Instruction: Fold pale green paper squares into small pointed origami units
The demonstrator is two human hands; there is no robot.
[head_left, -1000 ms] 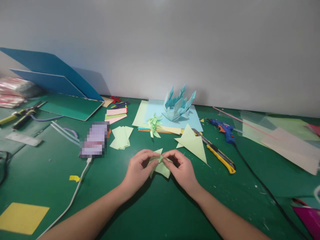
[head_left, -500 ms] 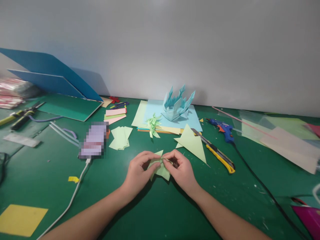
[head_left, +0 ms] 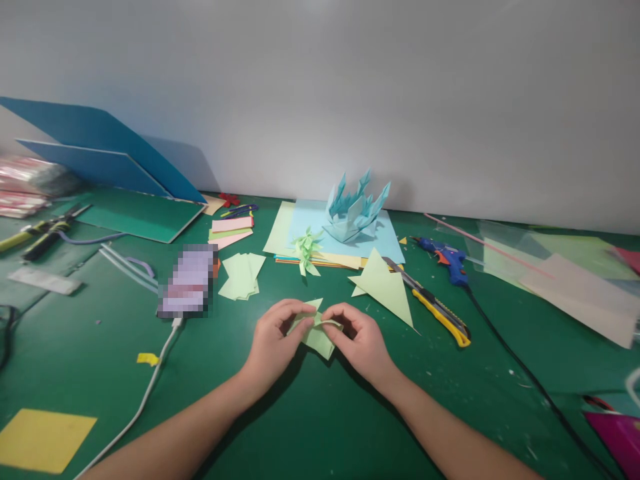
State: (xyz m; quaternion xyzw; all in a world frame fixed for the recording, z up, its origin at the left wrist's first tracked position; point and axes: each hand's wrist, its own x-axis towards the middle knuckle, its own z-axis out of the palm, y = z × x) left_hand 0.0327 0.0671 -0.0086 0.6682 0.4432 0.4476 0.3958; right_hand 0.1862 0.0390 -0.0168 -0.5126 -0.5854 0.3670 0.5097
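A light green piece of folded paper (head_left: 320,341) is held just above the table between both hands. My left hand (head_left: 280,337) pinches its left part between thumb and fingers. Opposite it, my right hand (head_left: 356,337) grips the upper right edge, thumb against fingertips. The fingers hide part of the folds. Beyond the hands, a small green paper flower (head_left: 306,248) lies by a blue folded-paper crown shape (head_left: 350,217). Green paper triangles (head_left: 385,287) lie to the right of it, and a stack of green paper slips (head_left: 242,277) is on the left.
A yellow utility knife (head_left: 440,317) and a blue glue gun (head_left: 450,260) with a black cord lie at right. The blurred phone (head_left: 187,280) has a white cable (head_left: 145,403) running toward me. Pliers (head_left: 47,233) and blue boards (head_left: 100,160) are at far left.
The folded paper has turned and shifted slightly left in my fingers. My left hand has moved a little left, and my right fingertips have shifted along the paper's edge.
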